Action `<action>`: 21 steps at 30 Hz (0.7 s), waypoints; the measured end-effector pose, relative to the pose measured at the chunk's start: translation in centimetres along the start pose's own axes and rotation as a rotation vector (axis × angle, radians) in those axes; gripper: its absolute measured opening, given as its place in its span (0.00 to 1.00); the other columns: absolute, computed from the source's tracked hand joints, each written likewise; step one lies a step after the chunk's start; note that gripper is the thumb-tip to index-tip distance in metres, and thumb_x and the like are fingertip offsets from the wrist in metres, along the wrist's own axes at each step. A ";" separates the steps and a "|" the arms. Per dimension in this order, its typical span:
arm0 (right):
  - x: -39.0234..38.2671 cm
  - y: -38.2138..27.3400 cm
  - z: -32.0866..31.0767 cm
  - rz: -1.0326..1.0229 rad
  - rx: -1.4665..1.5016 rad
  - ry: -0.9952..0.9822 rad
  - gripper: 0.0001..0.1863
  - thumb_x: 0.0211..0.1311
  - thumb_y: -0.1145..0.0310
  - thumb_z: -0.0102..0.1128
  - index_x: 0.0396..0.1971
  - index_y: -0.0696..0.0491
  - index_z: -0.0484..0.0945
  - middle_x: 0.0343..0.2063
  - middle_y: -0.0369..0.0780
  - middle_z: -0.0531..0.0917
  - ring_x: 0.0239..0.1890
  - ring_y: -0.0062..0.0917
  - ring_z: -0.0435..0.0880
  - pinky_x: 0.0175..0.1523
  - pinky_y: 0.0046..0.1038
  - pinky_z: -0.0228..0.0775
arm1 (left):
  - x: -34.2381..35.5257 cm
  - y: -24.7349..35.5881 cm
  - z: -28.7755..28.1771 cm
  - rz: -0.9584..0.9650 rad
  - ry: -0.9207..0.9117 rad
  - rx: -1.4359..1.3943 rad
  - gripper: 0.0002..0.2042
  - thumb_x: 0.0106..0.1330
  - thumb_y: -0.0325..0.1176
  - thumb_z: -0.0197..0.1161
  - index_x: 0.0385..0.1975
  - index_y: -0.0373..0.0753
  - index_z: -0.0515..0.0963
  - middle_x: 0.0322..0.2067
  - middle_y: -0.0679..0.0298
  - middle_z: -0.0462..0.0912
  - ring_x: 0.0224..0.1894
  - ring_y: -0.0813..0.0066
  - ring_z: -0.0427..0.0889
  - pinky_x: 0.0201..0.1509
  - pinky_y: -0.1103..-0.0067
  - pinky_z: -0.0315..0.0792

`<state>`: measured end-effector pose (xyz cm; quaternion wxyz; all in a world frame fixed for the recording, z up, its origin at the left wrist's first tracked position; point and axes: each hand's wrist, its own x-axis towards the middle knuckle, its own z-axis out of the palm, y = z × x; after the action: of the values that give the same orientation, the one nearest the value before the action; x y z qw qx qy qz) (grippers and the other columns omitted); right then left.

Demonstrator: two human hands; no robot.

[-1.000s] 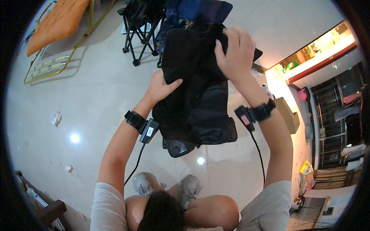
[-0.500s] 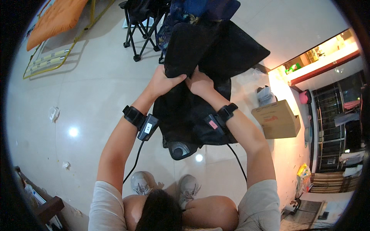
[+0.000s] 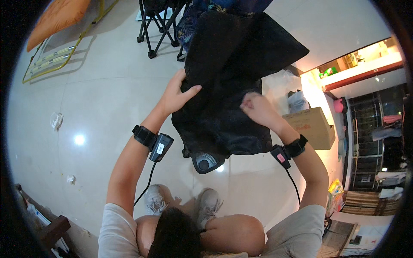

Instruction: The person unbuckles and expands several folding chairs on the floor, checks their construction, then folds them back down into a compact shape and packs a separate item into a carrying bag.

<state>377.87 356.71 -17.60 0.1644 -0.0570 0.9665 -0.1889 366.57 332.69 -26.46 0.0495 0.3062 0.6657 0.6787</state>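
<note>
A large sheet of black fabric [image 3: 228,124] hangs in front of me, with a wide flap spread across its upper part. At its left edge my left hand [image 3: 175,94] grips the cloth, thumb on top and fingers partly hidden behind it. Over the right side of the fabric is my right hand [image 3: 260,111], its fingers curled in and slightly blurred, with nothing visible in them. From the fabric's lower edge a grey round dial-like part [image 3: 205,162] with a dark centre pokes out. What lies beneath the cloth is hidden.
Beyond the fabric stand a black folding stool [image 3: 159,26] and dark blue patterned cloth [image 3: 184,36]. An orange-padded yellow-framed lounger [image 3: 58,19] is at far left. On the right sits a cardboard box [image 3: 312,129]; crumpled tissue [image 3: 56,121] lies on the floor.
My right hand has come off the middle of the black fabric and moved right and nearer. My left hand stays at the left edge, its thumb more spread. The flap lies wider open.
</note>
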 end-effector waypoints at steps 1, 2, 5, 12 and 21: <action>-0.3 0.1 -0.1 0.190 -0.081 0.211 0.19 0.54 0.59 0.55 0.37 0.59 0.72 0.30 0.49 0.77 0.34 0.41 0.78 0.39 0.33 0.69 | -0.2 -0.2 -0.1 -0.005 -0.001 0.004 0.21 0.53 0.34 0.61 0.45 0.32 0.68 0.42 0.56 0.71 0.47 0.65 0.69 0.53 0.75 0.61; -0.7 0.6 -0.3 0.386 -0.169 0.423 0.19 0.53 0.59 0.56 0.37 0.59 0.72 0.27 0.48 0.77 0.31 0.40 0.79 0.37 0.32 0.70 | -0.1 0.1 0.1 -0.032 -0.022 -0.029 0.22 0.53 0.35 0.61 0.47 0.32 0.66 0.44 0.54 0.70 0.48 0.64 0.68 0.54 0.75 0.60; -2.5 3.6 -0.4 0.438 -0.058 0.437 0.22 0.52 0.57 0.57 0.40 0.59 0.71 0.29 0.48 0.77 0.33 0.37 0.79 0.39 0.31 0.69 | -1.3 0.7 -0.1 -0.062 -0.055 -0.044 0.31 0.52 0.38 0.63 0.53 0.34 0.59 0.49 0.50 0.64 0.53 0.59 0.64 0.58 0.74 0.56; -0.3 8.8 1.3 0.205 0.848 0.435 0.17 0.55 0.63 0.56 0.41 0.58 0.71 0.34 0.38 0.76 0.33 0.20 0.73 0.36 0.22 0.65 | -6.3 4.0 -1.9 0.041 -0.459 0.299 0.63 0.27 0.52 0.76 0.63 0.40 0.37 0.61 0.45 0.37 0.64 0.46 0.44 0.65 0.69 0.47; -1.3 8.5 2.1 0.214 0.686 0.321 0.16 0.56 0.69 0.53 0.43 0.59 0.70 0.39 0.41 0.76 0.41 0.24 0.73 0.46 0.24 0.63 | -8.1 2.7 1.3 0.031 -0.223 0.420 0.52 0.28 0.33 0.71 0.61 0.46 0.48 0.61 0.45 0.39 0.61 0.43 0.50 0.63 0.66 0.54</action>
<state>379.42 364.03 -22.28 0.0395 0.1326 0.8612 -0.4891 374.70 329.67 -26.85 0.0472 0.3930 0.7778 0.4882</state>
